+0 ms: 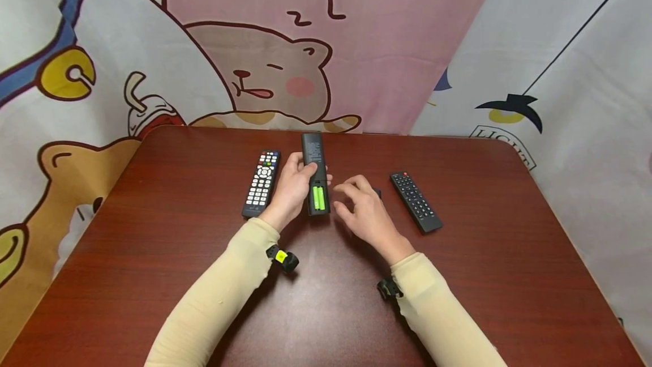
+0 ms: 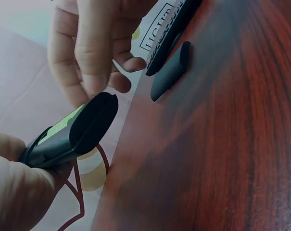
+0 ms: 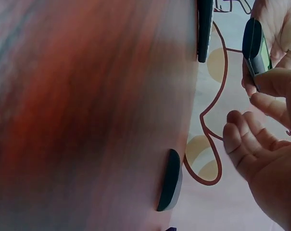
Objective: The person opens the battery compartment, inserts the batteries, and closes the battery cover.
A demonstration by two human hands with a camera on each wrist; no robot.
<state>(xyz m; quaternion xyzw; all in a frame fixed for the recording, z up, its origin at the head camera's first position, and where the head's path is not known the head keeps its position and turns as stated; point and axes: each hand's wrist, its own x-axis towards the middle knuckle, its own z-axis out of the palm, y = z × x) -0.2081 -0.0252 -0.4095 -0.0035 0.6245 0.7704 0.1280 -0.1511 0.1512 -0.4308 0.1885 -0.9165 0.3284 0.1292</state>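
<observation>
My left hand (image 1: 292,186) grips a black remote control (image 1: 314,154) back side up, thumb across its back. Its battery compartment is uncovered, and two green batteries (image 1: 318,198) lie side by side in it. Just right of that remote, my right hand (image 1: 364,211) has its fingers loosely bent with nothing between them. In the left wrist view its fingertips (image 2: 94,84) are close to the remote's end; whether they touch is unclear. A small dark battery cover (image 2: 170,72) lies on the table, mostly hidden behind my right hand in the head view.
To the left lies a black remote with white buttons (image 1: 261,183). Another black remote (image 1: 416,203), with a red button, lies to the right. Everything is on a reddish-brown wooden table (image 1: 326,310), with a cartoon-printed curtain (image 1: 397,44) behind its far edge.
</observation>
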